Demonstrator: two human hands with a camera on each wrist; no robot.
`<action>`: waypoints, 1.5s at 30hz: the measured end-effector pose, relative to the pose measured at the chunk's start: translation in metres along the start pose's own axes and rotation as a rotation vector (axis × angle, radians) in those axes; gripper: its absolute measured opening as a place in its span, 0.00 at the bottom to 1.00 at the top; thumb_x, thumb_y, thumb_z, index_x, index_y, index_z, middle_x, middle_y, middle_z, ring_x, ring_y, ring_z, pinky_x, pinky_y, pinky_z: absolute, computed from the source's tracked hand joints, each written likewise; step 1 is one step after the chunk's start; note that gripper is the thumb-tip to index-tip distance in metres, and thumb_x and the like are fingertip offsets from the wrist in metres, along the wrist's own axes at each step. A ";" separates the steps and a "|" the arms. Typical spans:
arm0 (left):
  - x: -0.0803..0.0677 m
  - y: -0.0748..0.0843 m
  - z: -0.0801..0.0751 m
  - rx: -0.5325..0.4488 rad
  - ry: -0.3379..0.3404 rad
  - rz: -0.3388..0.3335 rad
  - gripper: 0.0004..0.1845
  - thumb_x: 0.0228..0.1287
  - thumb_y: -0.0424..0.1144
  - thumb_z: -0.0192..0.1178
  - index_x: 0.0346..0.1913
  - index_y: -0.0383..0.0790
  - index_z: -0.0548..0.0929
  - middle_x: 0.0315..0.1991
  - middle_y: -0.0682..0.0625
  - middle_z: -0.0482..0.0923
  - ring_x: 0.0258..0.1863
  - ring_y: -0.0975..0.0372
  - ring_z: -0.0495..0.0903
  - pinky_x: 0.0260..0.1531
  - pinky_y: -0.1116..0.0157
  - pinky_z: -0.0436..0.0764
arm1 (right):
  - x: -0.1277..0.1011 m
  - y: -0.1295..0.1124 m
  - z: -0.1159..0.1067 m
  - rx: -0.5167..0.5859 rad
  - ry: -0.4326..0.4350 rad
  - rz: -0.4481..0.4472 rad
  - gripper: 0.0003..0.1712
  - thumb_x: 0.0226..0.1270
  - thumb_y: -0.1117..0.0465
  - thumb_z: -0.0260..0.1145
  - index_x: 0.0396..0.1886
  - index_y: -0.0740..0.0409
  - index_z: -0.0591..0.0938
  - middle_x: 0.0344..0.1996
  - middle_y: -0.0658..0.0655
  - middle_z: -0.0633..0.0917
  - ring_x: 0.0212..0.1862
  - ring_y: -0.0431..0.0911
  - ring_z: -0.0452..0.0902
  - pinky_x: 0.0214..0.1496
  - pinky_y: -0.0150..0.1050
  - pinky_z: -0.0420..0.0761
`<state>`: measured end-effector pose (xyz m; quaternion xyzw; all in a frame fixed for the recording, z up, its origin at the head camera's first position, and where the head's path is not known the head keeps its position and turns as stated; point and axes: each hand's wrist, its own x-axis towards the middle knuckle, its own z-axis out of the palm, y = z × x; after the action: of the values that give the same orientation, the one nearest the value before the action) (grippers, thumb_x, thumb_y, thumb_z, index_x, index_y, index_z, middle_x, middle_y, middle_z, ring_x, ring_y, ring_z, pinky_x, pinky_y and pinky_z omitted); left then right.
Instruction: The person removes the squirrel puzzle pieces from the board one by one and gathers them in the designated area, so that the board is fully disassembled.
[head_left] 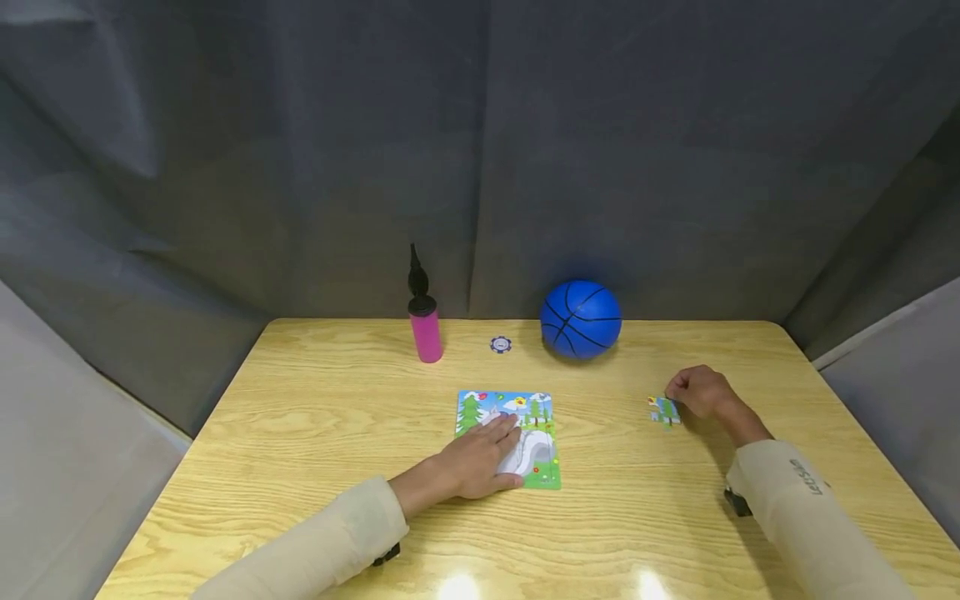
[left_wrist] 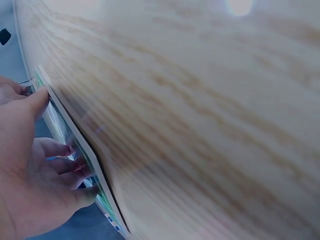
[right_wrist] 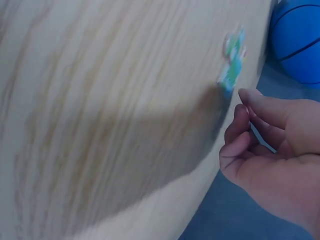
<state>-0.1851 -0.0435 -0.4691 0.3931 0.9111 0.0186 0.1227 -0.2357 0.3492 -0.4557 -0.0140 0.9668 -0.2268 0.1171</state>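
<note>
2 glare spots [head_left: 458, 587] shine toward the near edge of the table [head_left: 337, 375]; the right wrist view is dim, its puzzle pieces [right_wrist: 233, 70] blurred beside a broad shadow [right_wrist: 150, 150].

The head view looks forward and down from above and behind both hands, far enough back to take in the left hand [head_left: 480, 462], the right hand [head_left: 702, 392] and the curtain [head_left: 375, 158] beyond them. Each wrist view sits close and tipped sideways, facing its own hand — the left shares the puzzle [head_left: 542, 477] with the head view, the right the puzzle pieces [head_left: 667, 411] and ball [head_left: 580, 320].
</note>
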 end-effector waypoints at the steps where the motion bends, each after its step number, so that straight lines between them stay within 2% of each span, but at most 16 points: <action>1: 0.000 0.000 0.000 0.001 -0.001 -0.001 0.40 0.69 0.62 0.44 0.74 0.38 0.54 0.76 0.44 0.46 0.76 0.54 0.47 0.74 0.57 0.54 | 0.000 -0.003 0.000 0.003 0.009 -0.012 0.13 0.71 0.61 0.55 0.38 0.65 0.81 0.37 0.62 0.83 0.37 0.47 0.75 0.41 0.44 0.78; 7: -0.002 -0.002 0.001 0.017 -0.005 -0.011 0.40 0.69 0.62 0.43 0.74 0.38 0.54 0.76 0.44 0.45 0.76 0.55 0.47 0.74 0.57 0.55 | 0.001 -0.034 0.005 0.025 0.063 -0.123 0.13 0.72 0.62 0.54 0.39 0.66 0.82 0.35 0.62 0.84 0.33 0.45 0.76 0.40 0.46 0.78; 15: -0.003 -0.004 0.001 0.053 0.000 -0.013 0.40 0.69 0.62 0.44 0.74 0.38 0.55 0.76 0.44 0.46 0.76 0.55 0.48 0.74 0.57 0.55 | 0.017 -0.092 0.026 0.129 0.090 -0.155 0.11 0.69 0.63 0.59 0.41 0.67 0.81 0.34 0.60 0.83 0.34 0.46 0.76 0.34 0.36 0.76; 24: -0.008 -0.006 -0.002 0.071 0.005 -0.016 0.41 0.69 0.64 0.41 0.73 0.37 0.55 0.76 0.44 0.46 0.76 0.55 0.48 0.73 0.58 0.56 | 0.027 -0.142 0.054 0.207 0.064 -0.203 0.08 0.65 0.65 0.62 0.37 0.67 0.83 0.30 0.58 0.83 0.30 0.43 0.74 0.31 0.33 0.74; 31: -0.016 -0.012 -0.003 0.038 -0.004 -0.066 0.41 0.70 0.64 0.40 0.74 0.38 0.54 0.77 0.45 0.46 0.76 0.56 0.48 0.73 0.57 0.56 | 0.030 -0.162 0.077 0.192 0.030 -0.177 0.06 0.65 0.64 0.63 0.35 0.62 0.83 0.28 0.54 0.82 0.29 0.42 0.72 0.30 0.32 0.73; 35: -0.020 -0.014 -0.003 0.022 -0.006 -0.065 0.41 0.70 0.64 0.40 0.74 0.37 0.54 0.76 0.44 0.47 0.76 0.55 0.49 0.73 0.56 0.56 | 0.030 -0.168 0.088 0.160 0.026 -0.163 0.06 0.64 0.62 0.64 0.34 0.60 0.84 0.28 0.52 0.82 0.30 0.41 0.73 0.32 0.32 0.74; 39: -0.023 -0.014 0.000 0.012 -0.009 -0.055 0.41 0.70 0.63 0.41 0.73 0.36 0.55 0.76 0.43 0.46 0.76 0.54 0.49 0.73 0.55 0.57 | 0.030 -0.175 0.094 0.171 0.016 -0.150 0.06 0.64 0.62 0.65 0.35 0.60 0.84 0.27 0.52 0.82 0.29 0.41 0.73 0.32 0.32 0.74; 45: -0.026 -0.017 0.003 0.025 -0.007 -0.060 0.40 0.70 0.63 0.41 0.73 0.36 0.55 0.76 0.43 0.45 0.76 0.54 0.48 0.73 0.55 0.57 | 0.028 -0.185 0.098 0.170 0.006 -0.175 0.07 0.63 0.62 0.65 0.36 0.61 0.84 0.27 0.52 0.83 0.30 0.41 0.74 0.33 0.31 0.75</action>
<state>-0.1790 -0.0740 -0.4685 0.3673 0.9221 0.0021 0.1213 -0.2454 0.1388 -0.4653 -0.0877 0.9395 -0.3173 0.0947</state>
